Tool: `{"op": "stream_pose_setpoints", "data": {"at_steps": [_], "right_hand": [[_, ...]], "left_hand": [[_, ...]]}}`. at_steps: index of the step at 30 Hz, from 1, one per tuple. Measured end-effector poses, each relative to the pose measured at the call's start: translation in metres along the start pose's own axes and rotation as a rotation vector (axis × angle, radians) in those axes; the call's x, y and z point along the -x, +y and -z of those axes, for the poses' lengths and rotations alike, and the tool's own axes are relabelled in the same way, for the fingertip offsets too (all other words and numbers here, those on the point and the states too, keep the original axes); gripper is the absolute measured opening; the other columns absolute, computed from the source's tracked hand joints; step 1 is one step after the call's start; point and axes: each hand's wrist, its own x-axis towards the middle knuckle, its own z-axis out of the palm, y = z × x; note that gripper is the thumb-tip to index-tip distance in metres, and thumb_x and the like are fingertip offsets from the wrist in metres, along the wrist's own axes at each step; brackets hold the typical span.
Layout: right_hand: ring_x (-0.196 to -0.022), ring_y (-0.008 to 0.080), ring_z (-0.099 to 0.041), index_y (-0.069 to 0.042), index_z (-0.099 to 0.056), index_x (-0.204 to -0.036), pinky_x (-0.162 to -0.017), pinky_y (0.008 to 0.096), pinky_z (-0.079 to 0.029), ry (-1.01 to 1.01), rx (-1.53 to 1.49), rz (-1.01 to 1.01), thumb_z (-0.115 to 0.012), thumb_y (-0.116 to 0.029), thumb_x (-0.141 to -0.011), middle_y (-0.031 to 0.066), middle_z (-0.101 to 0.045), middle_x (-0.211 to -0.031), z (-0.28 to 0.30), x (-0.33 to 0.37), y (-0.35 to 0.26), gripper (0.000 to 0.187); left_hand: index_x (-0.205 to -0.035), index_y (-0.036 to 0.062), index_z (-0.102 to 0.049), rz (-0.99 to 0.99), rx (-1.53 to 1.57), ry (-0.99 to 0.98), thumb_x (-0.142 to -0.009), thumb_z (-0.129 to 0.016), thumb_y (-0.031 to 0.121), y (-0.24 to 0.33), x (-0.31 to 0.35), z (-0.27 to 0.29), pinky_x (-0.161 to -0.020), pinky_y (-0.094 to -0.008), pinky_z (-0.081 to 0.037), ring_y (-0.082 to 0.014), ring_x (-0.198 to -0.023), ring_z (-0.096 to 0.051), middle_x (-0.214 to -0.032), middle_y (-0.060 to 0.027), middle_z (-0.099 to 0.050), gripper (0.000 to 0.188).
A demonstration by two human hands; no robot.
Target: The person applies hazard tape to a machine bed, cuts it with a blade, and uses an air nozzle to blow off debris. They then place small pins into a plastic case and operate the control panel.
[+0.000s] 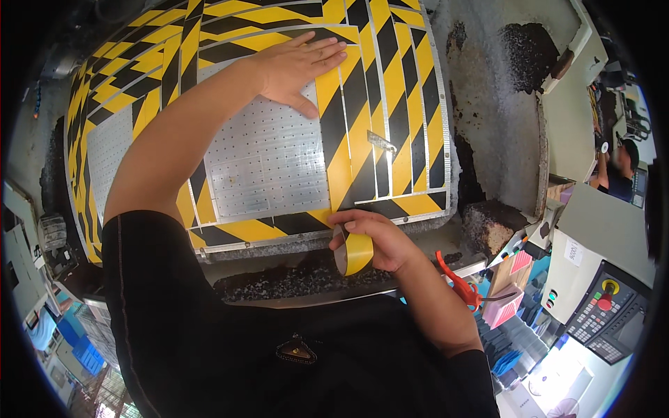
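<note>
Grip of the right hand (376,237) is clamped on the tape (358,255), thumb and fingers pinching its curled yellow length at the near edge of the plate (265,167). From that pinch the strip (339,153) appears to run on as one piece, its long axis pointing away from the body along the right side of the perforated metal. Whether the near part is stuck down or just lying on the surface, I cannot tell.

Toward the far end rests the left hand (296,66), palm down, nothing grasped, fingers slightly spread and pointing right, thumb angled back toward the body. It lies partly over the strip, so the strip stretches between the two hands; the curled length is far nearer the right one. Parallel black-and-yellow bands flank it, and a silvery scrap (380,141) lies on them to the right.

As for writing, a white label (573,252) on the cabinet at right bears a short printed line. Below it, the control panel (613,310) has a red knob (605,304) and rows of keys whose marks are too small to read. The shirt (230,348) carries a badge (296,350) without legible lettering. No writing shows on the tape.
</note>
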Motion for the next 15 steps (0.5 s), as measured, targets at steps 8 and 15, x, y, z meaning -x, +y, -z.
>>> {"op": "stream_pose_setpoints", "data": {"at_steps": [8,15], "right_hand": [[-0.099,0.0281,-0.067,0.005,-0.056,-0.131,-0.085,0.0399,-0.057,0.013,0.002,-0.009,-0.059,-0.014,-0.092,0.0174,-0.066,-0.103,-0.0007,-0.0003,0.0001,0.043],[-0.098,0.0284,-0.067,0.004,-0.056,-0.131,-0.083,0.0410,-0.057,0.008,-0.004,-0.008,-0.059,-0.015,-0.092,0.0186,-0.066,-0.103,0.0000,-0.0007,-0.0004,0.044]], "left_hand": [[-0.159,0.0080,-0.014,-0.001,0.048,0.021,-0.083,-0.066,0.064,0.0038,0.0009,-0.0036,-0.126,-0.0431,-0.006,-0.0242,-0.155,-0.006,-0.167,-0.0116,-0.010,0.109],[-0.160,0.0080,-0.014,0.008,0.006,0.018,-0.083,-0.064,0.067,0.0065,0.0015,-0.0025,-0.126,-0.0441,-0.007,-0.0255,-0.155,-0.007,-0.167,-0.0130,-0.011,0.109]]}}
